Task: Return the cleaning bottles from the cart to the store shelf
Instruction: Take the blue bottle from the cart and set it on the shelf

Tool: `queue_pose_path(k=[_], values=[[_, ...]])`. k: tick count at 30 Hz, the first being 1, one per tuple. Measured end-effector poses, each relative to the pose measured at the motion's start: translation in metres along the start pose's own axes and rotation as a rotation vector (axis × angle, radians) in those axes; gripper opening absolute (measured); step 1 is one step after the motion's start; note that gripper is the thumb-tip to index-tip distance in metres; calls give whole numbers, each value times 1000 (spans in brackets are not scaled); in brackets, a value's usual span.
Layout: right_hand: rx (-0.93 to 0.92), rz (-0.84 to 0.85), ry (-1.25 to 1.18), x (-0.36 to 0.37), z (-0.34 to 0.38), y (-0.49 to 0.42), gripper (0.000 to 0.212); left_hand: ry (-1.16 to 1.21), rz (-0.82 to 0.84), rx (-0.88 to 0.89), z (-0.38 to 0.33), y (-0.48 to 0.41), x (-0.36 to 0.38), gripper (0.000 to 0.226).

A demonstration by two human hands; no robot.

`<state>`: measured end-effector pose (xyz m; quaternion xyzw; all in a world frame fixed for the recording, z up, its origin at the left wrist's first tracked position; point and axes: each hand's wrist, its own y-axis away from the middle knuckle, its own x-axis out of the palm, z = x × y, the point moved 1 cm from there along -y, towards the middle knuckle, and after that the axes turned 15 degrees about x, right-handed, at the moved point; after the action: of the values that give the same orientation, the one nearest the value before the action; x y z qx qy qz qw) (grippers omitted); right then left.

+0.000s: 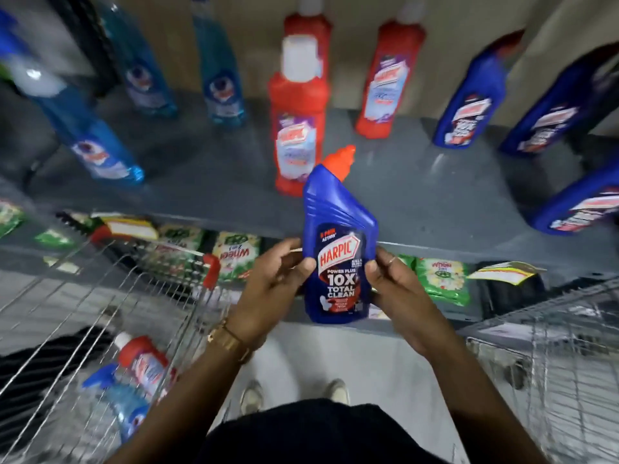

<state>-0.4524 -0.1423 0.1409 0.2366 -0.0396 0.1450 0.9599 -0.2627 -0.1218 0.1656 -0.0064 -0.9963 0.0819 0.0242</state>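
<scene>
I hold a dark blue Harpic bottle (pixel 339 236) with a red angled cap upright in front of the grey store shelf (pixel 214 175). My left hand (pixel 271 283) grips its left side and my right hand (pixel 398 296) grips its right side. In the wire cart (pixel 83 296) at the lower left lie a red bottle (pixel 144 360) with a white cap and a light blue spray bottle (pixel 124 403). On the shelf stand light blue spray bottles (pixel 97 145), red Harpic bottles (pixel 296 128) and dark blue Harpic bottles (pixel 469 105).
A lower shelf holds green detergent packets (pixel 442 279) and yellow price tags (pixel 505 271). A second wire cart (pixel 556 363) stands at the right. A dark cloth (pixel 40 363) lies in the left cart. My shoes (pixel 294 393) are on the pale floor.
</scene>
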Motion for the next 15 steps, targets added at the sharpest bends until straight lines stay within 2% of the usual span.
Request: queue_pose_path(k=[3,8,15], values=[[-99,-100,22,-49,16,7,26,1,95,143,-3,-33,47,26],[-231,-275,53,-138,40,-5,33,-31,226,288,20,-95,128,28],[-240,-412,51,-210,55,-40,35,-93,221,236,57,-160,201,33]])
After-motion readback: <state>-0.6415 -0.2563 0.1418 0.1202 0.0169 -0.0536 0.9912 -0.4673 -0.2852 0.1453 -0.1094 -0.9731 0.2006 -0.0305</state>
